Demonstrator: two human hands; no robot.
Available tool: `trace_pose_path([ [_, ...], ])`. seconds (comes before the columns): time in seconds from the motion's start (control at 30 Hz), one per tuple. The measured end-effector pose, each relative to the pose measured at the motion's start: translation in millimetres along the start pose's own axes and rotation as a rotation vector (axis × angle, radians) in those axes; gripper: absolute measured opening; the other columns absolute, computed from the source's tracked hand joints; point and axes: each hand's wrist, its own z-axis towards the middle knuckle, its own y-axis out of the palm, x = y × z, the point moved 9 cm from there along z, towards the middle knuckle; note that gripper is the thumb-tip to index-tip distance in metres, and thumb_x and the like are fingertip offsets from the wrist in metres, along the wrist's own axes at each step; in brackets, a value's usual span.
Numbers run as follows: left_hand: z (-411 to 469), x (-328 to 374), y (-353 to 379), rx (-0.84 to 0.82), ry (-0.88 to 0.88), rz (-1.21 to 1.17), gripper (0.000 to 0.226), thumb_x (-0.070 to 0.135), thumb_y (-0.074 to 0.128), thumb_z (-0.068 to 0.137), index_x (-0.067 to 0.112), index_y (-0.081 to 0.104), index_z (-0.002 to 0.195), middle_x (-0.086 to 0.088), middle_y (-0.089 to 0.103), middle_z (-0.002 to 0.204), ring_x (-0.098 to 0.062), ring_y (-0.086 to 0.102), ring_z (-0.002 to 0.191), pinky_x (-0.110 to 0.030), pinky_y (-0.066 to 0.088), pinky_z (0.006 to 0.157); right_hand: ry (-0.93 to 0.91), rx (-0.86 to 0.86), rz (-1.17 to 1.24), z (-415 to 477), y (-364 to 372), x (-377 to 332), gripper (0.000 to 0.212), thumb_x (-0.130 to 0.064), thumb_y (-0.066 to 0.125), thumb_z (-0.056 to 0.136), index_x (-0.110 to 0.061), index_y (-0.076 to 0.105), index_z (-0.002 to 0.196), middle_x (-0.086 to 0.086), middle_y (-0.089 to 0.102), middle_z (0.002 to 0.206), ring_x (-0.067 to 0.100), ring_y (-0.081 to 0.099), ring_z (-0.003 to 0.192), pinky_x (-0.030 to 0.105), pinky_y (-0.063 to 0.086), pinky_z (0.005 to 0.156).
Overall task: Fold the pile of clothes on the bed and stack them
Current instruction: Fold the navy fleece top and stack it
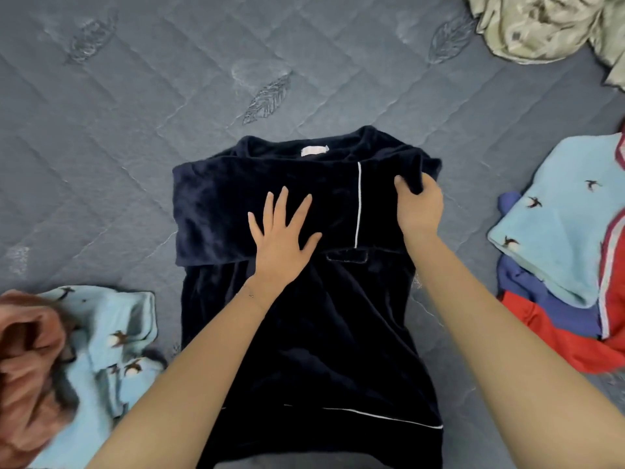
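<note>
A dark navy velvet top [304,333] with thin white piping lies flat on the bed in front of me, collar pointing away. One sleeve is folded across its chest as a wide band. My left hand [282,238] lies flat on that band with fingers spread. My right hand [419,204] grips the fabric at the top's right shoulder, fingers curled into the cloth. Both bare forearms stretch over the lower part of the garment.
The grey quilted mattress [135,130] fills the view. A light blue bird-print garment [115,336] and rust-coloured cloth [27,367] lie at lower left. At right are a light blue garment [554,231] over red and blue clothes [548,319]. Beige crumpled fabric [541,25] sits at upper right.
</note>
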Motion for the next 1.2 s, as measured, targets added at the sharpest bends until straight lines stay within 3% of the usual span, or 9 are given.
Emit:
trace_pose_path([
  [0.03,2.1,-0.1,6.0,-0.033,-0.005,0.0,0.065,0.049,0.046,0.097,0.035,0.017,0.154,-0.006,0.001,0.163,-0.027,-0.01,0.15,-0.059,-0.007,0.114,-0.002,0.005,-0.02,2.2,-1.6,4.8,0.013,-0.024,0.057,0.098,-0.012,0.062,0.097,-0.007,0.062,0.084,0.007,0.057,0.078,0.023,0.048,0.074],
  [0.1,4.9,1.2,20.1,-0.125,0.006,0.008,0.064,0.048,0.044,0.098,0.035,0.015,0.154,-0.003,-0.004,0.163,-0.024,-0.013,0.149,-0.057,-0.009,0.114,-0.002,0.001,-0.066,3.1,0.3,12.4,0.031,-0.024,0.056,0.098,-0.011,0.058,0.126,0.001,0.063,0.121,0.015,0.058,0.112,0.03,0.046,0.099],
  [0.17,3.7,4.2,34.3,-0.254,0.045,0.033,0.063,0.045,0.042,0.1,0.035,0.012,0.154,-0.003,-0.009,0.163,-0.021,-0.015,0.149,-0.056,-0.01,0.115,-0.071,-0.001,-0.19,-1.1,3.3,10.5,0.055,-0.023,0.058,0.097,-0.015,0.038,0.147,0.004,0.045,0.148,0.02,0.039,0.137,0.032,0.031,0.114],
  [0.27,-0.5,3.2,32.5,-0.275,0.092,0.05,0.061,0.041,0.041,0.102,0.035,0.011,0.154,-0.003,-0.009,0.163,-0.02,-0.014,0.149,-0.052,-0.012,0.116,-0.323,-0.055,-0.582,-25.0,21.9,-3.5,0.074,-0.027,0.06,0.094,-0.016,0.019,0.155,0.011,0.02,0.16,0.029,0.014,0.148,0.04,0.011,0.121],
  [0.4,-17.4,2.9,-0.5,-0.04,0.123,0.066,0.062,0.042,0.049,0.098,0.031,0.024,0.153,-0.005,0.002,0.164,-0.026,-0.005,0.15,-0.053,-0.01,0.116,-0.535,-0.319,-0.771,-83.0,77.1,-6.7,0.074,-0.038,0.055,0.095,-0.028,0.014,0.155,0.007,0.003,0.164,0.029,-0.003,0.15,0.046,-0.002,0.12],
  [0.67,-98.9,-49.5,-17.3,-0.002,-0.04,0.037,0.065,0.042,0.053,0.096,0.03,0.024,0.153,-0.007,0.008,0.163,-0.025,-0.001,0.15,-0.052,-0.006,0.117,-0.565,-0.471,-0.861,-171.2,102.8,20.9,0.076,-0.048,0.051,0.095,-0.031,0.008,0.155,0.007,0.002,0.164,0.03,-0.006,0.15,0.05,-0.002,0.12],
  [1.03,-254.7,-104.5,34.5,-0.197,-0.124,0.134,0.061,0.04,0.041,0.102,0.03,0.012,0.155,-0.012,-0.003,0.163,-0.029,-0.004,0.15,-0.051,0.0,0.119,-0.424,-0.49,-1.059,-282.5,53.6,149.5,0.083,-0.054,0.05,0.093,-0.032,-0.001,0.155,0.006,-0.004,0.164,0.031,-0.009,0.149,0.053,-0.002,0.119],
  [1.2,-308.2,-121.0,66.0,-0.376,-0.068,0.169,0.074,0.056,0.044,0.095,0.032,0.007,0.155,-0.003,-0.013,0.163,-0.026,-0.012,0.149,-0.052,-0.003,0.118,-0.346,-0.575,-1.143,-320.4,33.4,202.0,0.092,-0.057,0.057,0.088,-0.034,-0.002,0.155,0.004,-0.008,0.163,0.03,-0.01,0.149,0.057,-0.002,0.117],
])
